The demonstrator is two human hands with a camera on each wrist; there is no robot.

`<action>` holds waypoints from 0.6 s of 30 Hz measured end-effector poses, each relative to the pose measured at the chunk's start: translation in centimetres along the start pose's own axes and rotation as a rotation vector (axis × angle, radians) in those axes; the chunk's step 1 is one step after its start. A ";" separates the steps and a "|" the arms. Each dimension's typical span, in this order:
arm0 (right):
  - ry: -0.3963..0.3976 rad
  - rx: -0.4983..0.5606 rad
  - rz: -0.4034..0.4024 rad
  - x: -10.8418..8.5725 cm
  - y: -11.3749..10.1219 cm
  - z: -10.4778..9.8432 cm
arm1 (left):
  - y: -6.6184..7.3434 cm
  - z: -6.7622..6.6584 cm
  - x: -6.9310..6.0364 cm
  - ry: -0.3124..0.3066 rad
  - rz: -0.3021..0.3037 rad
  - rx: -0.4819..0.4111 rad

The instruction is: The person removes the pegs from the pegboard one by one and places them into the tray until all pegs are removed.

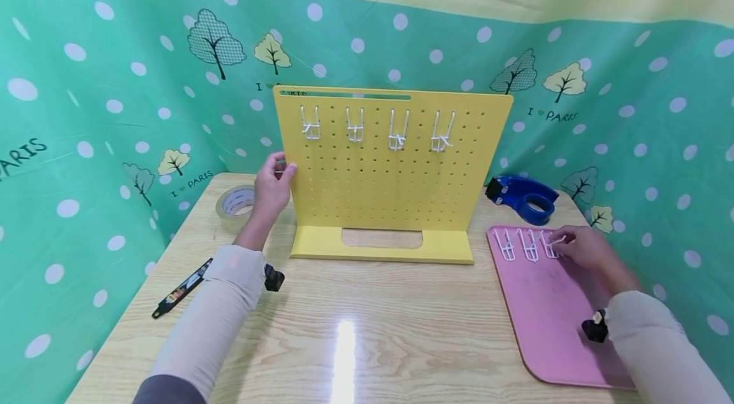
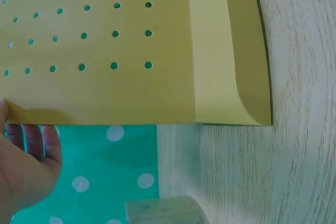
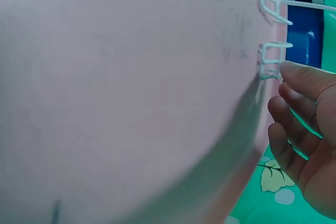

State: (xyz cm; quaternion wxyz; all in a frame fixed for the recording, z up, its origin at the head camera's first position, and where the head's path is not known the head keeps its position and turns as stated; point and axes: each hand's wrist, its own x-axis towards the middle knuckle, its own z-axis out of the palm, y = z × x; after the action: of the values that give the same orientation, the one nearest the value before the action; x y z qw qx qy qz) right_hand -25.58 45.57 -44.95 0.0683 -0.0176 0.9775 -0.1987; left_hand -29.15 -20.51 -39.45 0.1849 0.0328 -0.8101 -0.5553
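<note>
A yellow pegboard [image 1: 378, 197] stands upright on its foot in the middle of the table. Several white wire hooks [image 1: 355, 133] hang in a row near its top. My left hand [image 1: 272, 186] grips the board's left edge, thumb at the front and fingers behind, as the left wrist view also shows. On the right lies a pink tray [image 1: 550, 334] with white wire hooks along its far end; two of them [image 1: 529, 251] lie side by side. At the far right of that row, my right hand [image 1: 582, 248] pinches a third wire hook [image 3: 270, 61] between thumb and fingers.
A blue tape dispenser [image 1: 530, 200] sits behind the tray. At the left are a roll of tape [image 1: 229, 203] and a black-handled, slim tool [image 1: 182, 289] on the wooden table [image 1: 401, 334]. A green patterned cloth [image 1: 344, 28] hangs behind.
</note>
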 end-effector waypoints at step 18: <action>0.304 0.016 -0.097 -1.0 -7.4 -4.4 | -0.2 0.0 0.1 -0.006 -0.011 0.011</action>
State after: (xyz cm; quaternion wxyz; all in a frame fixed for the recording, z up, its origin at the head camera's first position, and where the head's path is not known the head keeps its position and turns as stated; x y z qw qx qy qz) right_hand -25.16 40.50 -37.95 -0.0901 -0.0340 0.9729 -0.2100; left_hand -29.23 -20.61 -39.56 0.1789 0.0366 -0.8136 -0.5519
